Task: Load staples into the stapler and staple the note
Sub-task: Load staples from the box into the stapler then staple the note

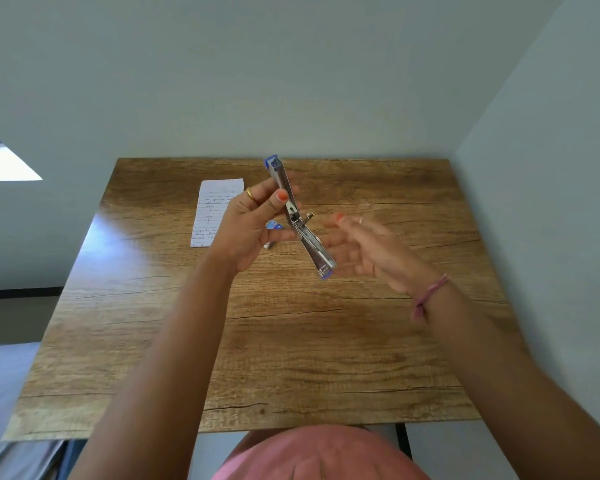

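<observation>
- One white lined paper note (215, 211) with handwriting lies flat on the brown wood-grain bench (291, 341), at its far left.
- The left hand (248, 223) is raised above the bench; its grip pinches the stapler's upper half between thumb and fingers.
- One small blue-and-white staple box (273, 226) lies on the bench, partly hidden behind that hand.
- One silver metal stapler with blue ends (300, 223) is swung fully open into a long tilted strip, its channel exposed, in the air.
- The right hand (368, 249), blurred, is just beside the stapler's lower end, fingers spread, holding nothing.
</observation>
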